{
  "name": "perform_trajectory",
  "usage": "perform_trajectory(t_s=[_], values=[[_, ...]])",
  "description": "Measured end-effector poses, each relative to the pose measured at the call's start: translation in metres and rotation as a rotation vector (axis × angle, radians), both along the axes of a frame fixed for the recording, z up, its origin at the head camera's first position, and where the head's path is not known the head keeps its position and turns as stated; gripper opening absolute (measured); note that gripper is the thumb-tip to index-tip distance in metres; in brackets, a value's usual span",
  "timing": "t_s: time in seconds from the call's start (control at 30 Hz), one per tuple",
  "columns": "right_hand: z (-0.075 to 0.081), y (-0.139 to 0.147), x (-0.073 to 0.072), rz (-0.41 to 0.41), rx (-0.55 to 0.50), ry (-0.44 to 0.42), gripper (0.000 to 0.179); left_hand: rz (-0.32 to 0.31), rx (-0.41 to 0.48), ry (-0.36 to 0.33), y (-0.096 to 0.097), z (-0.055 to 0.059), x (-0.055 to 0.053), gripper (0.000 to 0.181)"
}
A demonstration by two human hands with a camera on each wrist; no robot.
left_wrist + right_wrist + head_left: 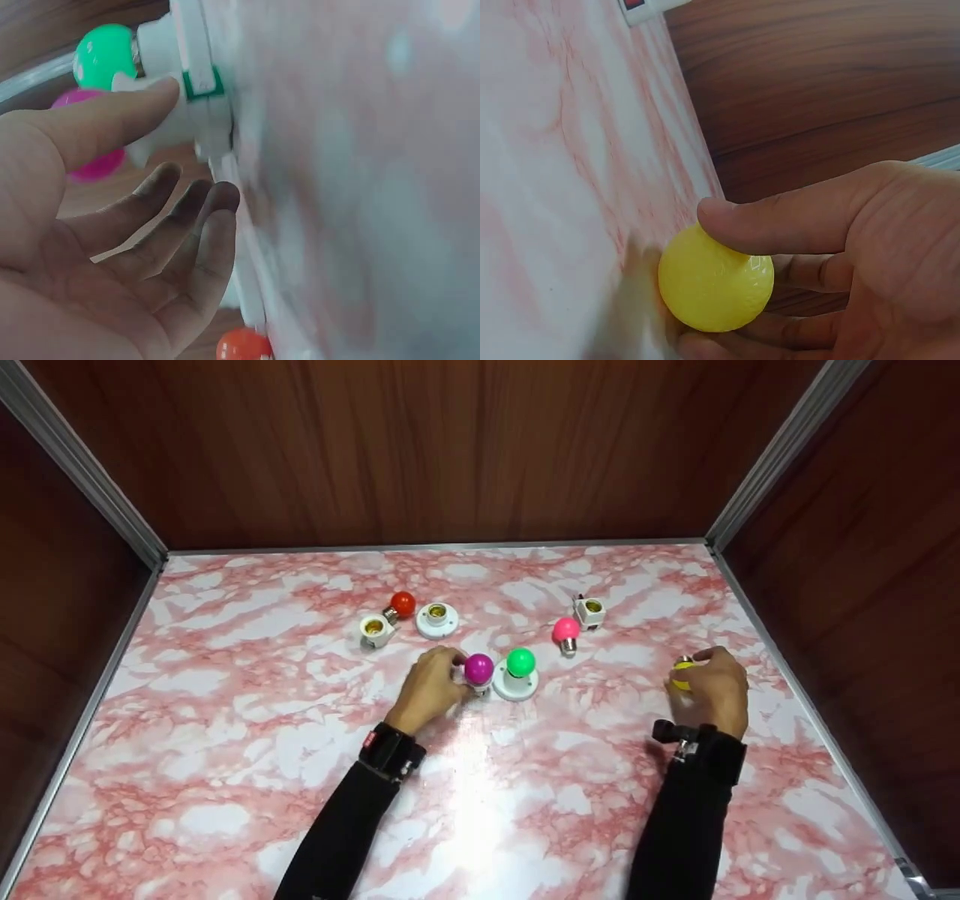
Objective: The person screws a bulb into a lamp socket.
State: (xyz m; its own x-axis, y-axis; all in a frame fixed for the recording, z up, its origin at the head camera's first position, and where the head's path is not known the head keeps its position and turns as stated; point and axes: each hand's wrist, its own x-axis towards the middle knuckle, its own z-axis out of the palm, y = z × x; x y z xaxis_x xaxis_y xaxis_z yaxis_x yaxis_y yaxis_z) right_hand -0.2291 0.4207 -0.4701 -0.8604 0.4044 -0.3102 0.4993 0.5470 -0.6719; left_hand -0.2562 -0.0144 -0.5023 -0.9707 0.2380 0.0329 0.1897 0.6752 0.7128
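We see the left hand (431, 682) with fingers loosely bent and a clear gap between thumb and fingertips. The thumb is at the white holder (481, 689) that carries the upright purple bulb (479, 668); we cannot tell how firmly it touches. We find the right hand (718, 686) closed around the yellow bulb (714, 281), pinching it between thumb and fingers near the right side of the tabletop (225, 817).

Just right of the purple bulb, we note the green bulb (521, 662) upright in a round base (515, 688). Farther right, the pink bulb (566, 629) lies near a square socket (592, 614), metal cap toward us. Beyond the left hand, we locate a vacant round socket (438, 621), the red bulb (403, 604) lying on its side, and an angular socket (376, 631) beside its cap. We see wood-grain panels (480, 450) behind.
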Motion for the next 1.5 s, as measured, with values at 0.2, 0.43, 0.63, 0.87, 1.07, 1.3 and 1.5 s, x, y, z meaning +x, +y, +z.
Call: perform_trajectory(t_s=[0.2, 0.43, 0.63, 0.87, 1.07, 1.3, 1.5], values=[[0.002, -0.003, -0.001, 0.019, 0.049, 0.021, 0.064, 0.146, 0.066, 0.019, -0.029, 0.009, -0.013, 0.044], [0.003, -0.004, -0.004, 0.041, 0.073, 0.055, 0.066, 0.312, 0.019, 0.168, -0.072, 0.009, -0.026, 0.043], [0.003, -0.009, -0.006, 0.009, 0.018, 0.110, 0.067, 0.273, -0.069, 0.133, -0.097, -0.001, -0.033, 0.063], [0.007, -0.021, -0.013, 0.001, -0.045, 0.216, 0.058, 0.229, -0.041, 0.159, -0.099, -0.007, -0.037, 0.055], [0.014, -0.034, -0.021, 0.018, -0.051, 0.285, 0.054, 0.255, 0.028, 0.198, -0.095, -0.007, -0.037, 0.032], [0.025, -0.051, -0.026, 0.013, -0.042, 0.370, 0.052, 0.272, 0.092, 0.166, -0.093, -0.002, -0.036, 0.033], [0.033, -0.063, -0.025, 0.032, -0.070, 0.502, 0.046, 0.282, 0.187, 0.173, -0.093, 0.009, -0.032, 0.045]])
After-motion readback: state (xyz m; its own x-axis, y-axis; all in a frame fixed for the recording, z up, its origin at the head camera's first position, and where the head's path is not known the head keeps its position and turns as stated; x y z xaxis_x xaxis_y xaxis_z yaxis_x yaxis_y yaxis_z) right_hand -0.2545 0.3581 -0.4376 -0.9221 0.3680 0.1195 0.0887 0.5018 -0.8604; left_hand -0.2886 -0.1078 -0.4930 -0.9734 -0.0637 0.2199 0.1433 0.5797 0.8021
